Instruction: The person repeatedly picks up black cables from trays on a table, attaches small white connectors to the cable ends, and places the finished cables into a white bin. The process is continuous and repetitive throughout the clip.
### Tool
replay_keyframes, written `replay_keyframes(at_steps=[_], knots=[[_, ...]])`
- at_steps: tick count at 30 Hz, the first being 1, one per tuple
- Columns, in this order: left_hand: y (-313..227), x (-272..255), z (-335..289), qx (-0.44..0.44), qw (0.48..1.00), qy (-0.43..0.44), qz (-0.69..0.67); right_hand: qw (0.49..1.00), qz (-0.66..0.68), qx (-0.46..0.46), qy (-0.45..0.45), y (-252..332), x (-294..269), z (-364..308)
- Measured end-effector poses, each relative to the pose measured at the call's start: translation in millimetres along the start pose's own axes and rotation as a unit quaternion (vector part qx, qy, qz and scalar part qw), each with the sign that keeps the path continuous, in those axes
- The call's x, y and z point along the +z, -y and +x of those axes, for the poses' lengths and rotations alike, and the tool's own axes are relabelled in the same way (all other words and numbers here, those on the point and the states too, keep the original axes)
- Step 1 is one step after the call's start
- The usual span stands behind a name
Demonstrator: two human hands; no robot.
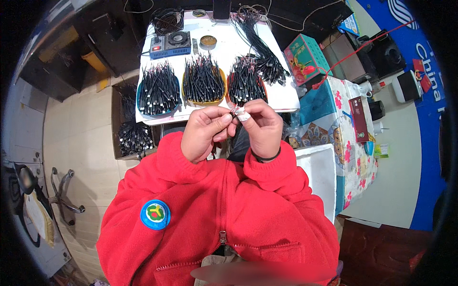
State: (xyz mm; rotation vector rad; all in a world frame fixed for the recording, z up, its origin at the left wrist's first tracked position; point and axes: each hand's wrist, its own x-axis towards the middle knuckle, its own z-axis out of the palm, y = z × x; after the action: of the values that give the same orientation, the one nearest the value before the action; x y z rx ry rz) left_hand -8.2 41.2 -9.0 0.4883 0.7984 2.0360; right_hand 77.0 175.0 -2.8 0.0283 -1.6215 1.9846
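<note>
In front of my chest both hands meet at the near edge of the white table (286, 101). My left hand (206, 131) pinches a thin black cable (234, 114) between thumb and fingers. From its end, fine reddish and pale wires (232, 106) stick out, and the fingertips of my right hand (265, 127) are closed on them. White tape (244, 116) wraps a digit of my right hand. Just beyond stand a blue bin (140, 97), a yellow bin (224, 78) and a red bin (230, 88), each packed with short black cables.
At the table's back left sits a blue-sided soldering device (170, 51) beside a round tin (208, 42) and a small fan (167, 21). A bundle of long black cables (260, 45) lies back right. A green box (307, 57) and a flower-patterned cloth (346, 138) are at right.
</note>
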Motion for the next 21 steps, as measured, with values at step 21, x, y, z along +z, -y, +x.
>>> replay_keyframes(at_steps=[21], knots=[[5.1, 9.9, -4.6, 0.267, 0.857, -0.075, 0.434, 0.984, -0.152, -0.012, -0.086, 15.2, 16.4, -11.1]])
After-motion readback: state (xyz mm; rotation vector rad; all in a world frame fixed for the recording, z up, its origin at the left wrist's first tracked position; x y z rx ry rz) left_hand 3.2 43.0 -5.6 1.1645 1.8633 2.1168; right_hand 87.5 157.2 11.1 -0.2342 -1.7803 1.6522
